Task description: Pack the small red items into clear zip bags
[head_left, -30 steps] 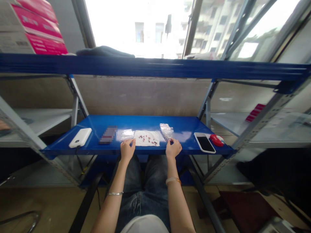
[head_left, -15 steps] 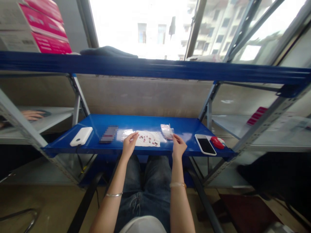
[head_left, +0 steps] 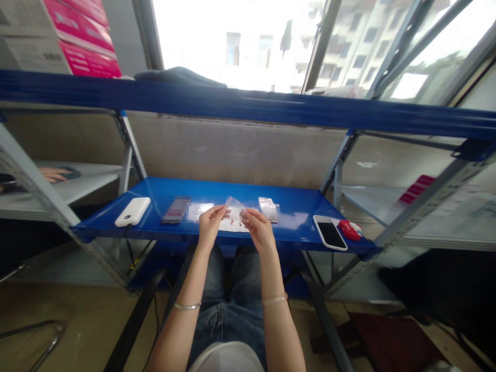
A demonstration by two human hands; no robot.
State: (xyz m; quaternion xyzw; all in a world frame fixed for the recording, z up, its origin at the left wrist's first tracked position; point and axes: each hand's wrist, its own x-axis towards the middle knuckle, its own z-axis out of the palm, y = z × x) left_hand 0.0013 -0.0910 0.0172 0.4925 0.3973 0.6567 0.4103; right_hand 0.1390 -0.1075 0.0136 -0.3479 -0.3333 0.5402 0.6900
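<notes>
My left hand [head_left: 211,223] is closed in a pinch on the edge of a small clear plastic bag [head_left: 234,202], held up over the shelf. Close beside it, my right hand [head_left: 260,227] is pinched at the bag's right side; the fingers hide whether it grips only the bag. Below both hands lies a white cloth or paper [head_left: 228,226] with several small dark red pieces on it, partly covered by the hands. To the right sits a filled clear bag [head_left: 268,207]. More clear plastic [head_left: 203,209] lies left of my left hand.
On the blue shelf [head_left: 217,188] lie a white power bank [head_left: 133,212] with a cable, a blurred-out flat object [head_left: 176,210], a white-framed phone [head_left: 329,232] and a red-and-white item [head_left: 350,230]. Another person's hand [head_left: 54,174] rests on the left neighbouring shelf.
My right hand has moved left from near the filled bag to meet my left hand. The small clear bag now shows raised between them. The view has shifted slightly.
</notes>
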